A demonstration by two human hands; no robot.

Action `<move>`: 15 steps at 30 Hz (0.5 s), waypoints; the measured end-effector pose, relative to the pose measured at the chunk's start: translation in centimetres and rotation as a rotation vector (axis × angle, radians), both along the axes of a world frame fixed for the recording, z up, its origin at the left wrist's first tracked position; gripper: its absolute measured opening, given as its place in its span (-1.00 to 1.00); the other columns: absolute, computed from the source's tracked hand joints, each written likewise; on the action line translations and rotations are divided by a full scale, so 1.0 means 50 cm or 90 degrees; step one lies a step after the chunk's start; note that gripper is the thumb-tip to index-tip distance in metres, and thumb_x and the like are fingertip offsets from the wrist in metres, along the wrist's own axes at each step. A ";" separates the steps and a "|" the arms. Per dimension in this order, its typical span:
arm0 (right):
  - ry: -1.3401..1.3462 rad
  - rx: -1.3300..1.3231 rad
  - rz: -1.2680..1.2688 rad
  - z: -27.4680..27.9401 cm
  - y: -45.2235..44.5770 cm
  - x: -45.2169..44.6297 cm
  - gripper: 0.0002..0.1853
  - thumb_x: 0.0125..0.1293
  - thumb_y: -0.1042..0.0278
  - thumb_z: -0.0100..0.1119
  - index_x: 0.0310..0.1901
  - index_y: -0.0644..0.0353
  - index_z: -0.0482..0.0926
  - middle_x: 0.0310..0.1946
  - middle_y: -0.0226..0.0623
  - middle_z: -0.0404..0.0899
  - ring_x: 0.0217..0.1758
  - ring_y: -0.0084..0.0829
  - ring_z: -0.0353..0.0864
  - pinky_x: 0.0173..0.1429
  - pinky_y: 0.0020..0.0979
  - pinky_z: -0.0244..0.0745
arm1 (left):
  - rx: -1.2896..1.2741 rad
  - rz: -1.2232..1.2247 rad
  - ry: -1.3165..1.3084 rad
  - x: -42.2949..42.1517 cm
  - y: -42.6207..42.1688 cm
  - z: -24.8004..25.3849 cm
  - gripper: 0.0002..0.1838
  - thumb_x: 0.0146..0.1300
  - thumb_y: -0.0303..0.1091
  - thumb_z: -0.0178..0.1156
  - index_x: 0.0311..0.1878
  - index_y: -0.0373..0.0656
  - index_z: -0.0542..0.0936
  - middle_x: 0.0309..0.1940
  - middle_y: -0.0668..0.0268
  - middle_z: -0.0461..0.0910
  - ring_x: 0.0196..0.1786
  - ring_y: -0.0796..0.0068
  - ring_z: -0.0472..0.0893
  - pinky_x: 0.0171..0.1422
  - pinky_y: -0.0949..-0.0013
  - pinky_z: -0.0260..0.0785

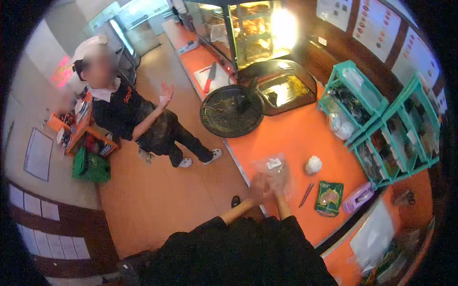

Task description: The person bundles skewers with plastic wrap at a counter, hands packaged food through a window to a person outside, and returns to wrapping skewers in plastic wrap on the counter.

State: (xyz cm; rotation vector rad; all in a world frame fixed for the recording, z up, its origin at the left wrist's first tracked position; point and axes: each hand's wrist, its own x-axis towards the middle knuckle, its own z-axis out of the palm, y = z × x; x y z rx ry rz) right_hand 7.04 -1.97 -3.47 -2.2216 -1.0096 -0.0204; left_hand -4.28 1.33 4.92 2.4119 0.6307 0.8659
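Note:
My left hand (259, 187) and my right hand (276, 184) are close together over the near edge of an orange counter (253, 143). Both are blurred, so the fingers cannot be made out. Right at them lies a clear plastic bag (285, 172) with a white label (274, 163); whether I grip it or only touch it does not show. To the right of my right hand are a white ball-shaped thing (313, 165), a thin dark pen-like stick (307, 195) and a green printed packet (329, 198).
A co-worker (119, 105) stands across the floor, one hand raised. Black round tray (231, 112), red-handled knife (210, 77) and lit glass display case (257, 35) stand farther along. Teal baskets (377, 119) and a purple-white tape dispenser (359, 198) are at right.

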 end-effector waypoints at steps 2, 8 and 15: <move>0.004 -0.001 -0.014 -0.004 0.003 -0.001 -0.50 0.17 0.28 0.00 0.10 0.40 0.31 -0.01 0.11 0.38 0.09 0.01 0.36 0.22 -0.14 0.19 | -0.123 0.133 -0.015 0.014 0.041 -0.084 -0.57 0.09 -0.17 0.16 -0.09 -0.32 0.41 -0.14 -0.07 0.43 -0.07 -0.06 0.44 0.04 0.06 0.29; 0.012 -0.020 -0.042 -0.010 0.009 0.012 -0.44 0.20 0.17 0.00 0.14 0.42 0.29 0.04 0.13 0.38 0.13 0.01 0.34 0.29 -0.14 0.15 | -0.534 0.184 0.041 0.044 0.115 -0.217 -0.58 0.08 -0.16 0.15 -0.17 -0.36 0.41 -0.24 -0.06 0.51 -0.13 0.01 0.53 -0.05 0.15 0.36; 0.127 0.048 -0.084 0.031 -0.023 -0.012 -0.42 0.22 0.07 0.03 0.10 0.43 0.30 -0.03 0.10 0.42 0.07 -0.02 0.38 0.22 -0.16 0.22 | -0.489 0.220 -0.035 0.069 0.082 -0.146 -0.70 0.09 -0.19 0.16 -0.25 -0.22 0.44 -0.39 0.06 0.54 -0.28 0.10 0.56 -0.17 0.16 0.38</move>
